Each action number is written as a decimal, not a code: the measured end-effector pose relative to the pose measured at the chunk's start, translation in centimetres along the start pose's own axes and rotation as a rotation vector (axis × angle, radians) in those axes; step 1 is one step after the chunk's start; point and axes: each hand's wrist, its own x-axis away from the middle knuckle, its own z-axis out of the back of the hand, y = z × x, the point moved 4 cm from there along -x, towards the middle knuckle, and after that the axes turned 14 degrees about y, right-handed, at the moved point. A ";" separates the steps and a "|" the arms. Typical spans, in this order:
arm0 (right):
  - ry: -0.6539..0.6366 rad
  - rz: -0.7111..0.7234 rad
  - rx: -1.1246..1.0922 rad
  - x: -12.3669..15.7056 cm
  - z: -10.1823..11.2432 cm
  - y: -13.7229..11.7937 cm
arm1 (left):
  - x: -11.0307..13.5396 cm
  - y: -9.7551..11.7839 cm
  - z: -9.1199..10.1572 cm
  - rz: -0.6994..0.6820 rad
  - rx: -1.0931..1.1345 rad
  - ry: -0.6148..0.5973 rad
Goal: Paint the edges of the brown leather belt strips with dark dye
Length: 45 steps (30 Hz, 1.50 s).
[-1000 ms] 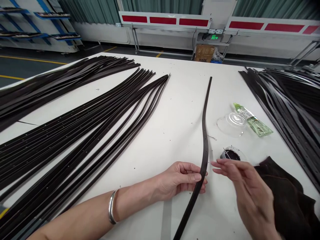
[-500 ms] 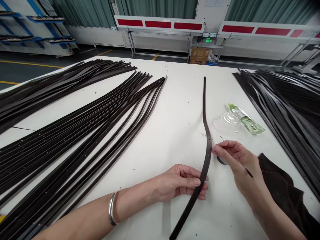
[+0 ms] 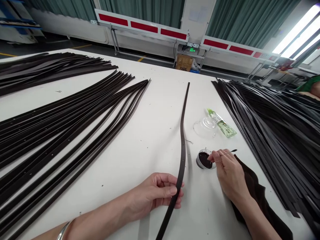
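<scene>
My left hand [image 3: 162, 191] is closed on a long dark leather strap [image 3: 183, 156], thumb on top and fingers beneath. Small holes dot the strap, which stretches away over the white table and bows up slightly in the middle. Pinched in my right hand [image 3: 228, 170] is a thin stick [image 3: 234, 151] with a dark tip pointing up and right; its lower end is hidden by my fingers. Those fingertips are at the right rim of a small round cup [image 3: 203, 160] containing dark liquid. Under my right forearm is a dark brown cloth [image 3: 252, 183].
Beyond the cup are a clear plastic lid [image 3: 206, 128] and a green tube [image 3: 222, 123]. Bundles of dark straps lie at left [image 3: 75, 113] and right [image 3: 262, 123] on the white table [image 3: 155, 133]. Part of another person [image 3: 312, 87] shows at the far right.
My right hand has moved from beside the strap to the cup of dark liquid, which now shows more. My left hand still holds the strap. The view has shifted right and tilted.
</scene>
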 end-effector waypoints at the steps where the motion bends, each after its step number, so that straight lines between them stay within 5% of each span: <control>1: -0.006 0.021 0.004 0.1 -0.3 0.0 | 0.0 0.0 0.0 0.000 0.002 0.004; 15: 0.021 0.033 0.004 0.2 -0.4 0.1 | 0.1 0.1 -0.1 0.007 -0.013 0.023; 21: 0.155 -0.236 -0.115 0.4 1.9 -0.8 | 0.0 -0.2 0.2 0.004 0.007 0.038; 26: 0.143 -0.476 -0.382 1.7 1.5 -1.6 | -0.2 -0.4 0.4 -0.024 0.007 0.005; 30: 0.144 -0.364 -0.416 2.7 1.2 -4.2 | -0.3 -0.8 0.6 -0.021 -0.001 0.005; 38: 0.016 0.210 -0.497 3.7 0.9 -8.3 | -0.2 -0.7 0.3 -0.025 0.011 -0.002; 45: 0.013 0.283 -0.501 3.7 0.4 -8.6 | -0.2 -0.7 0.3 -0.026 0.004 -0.023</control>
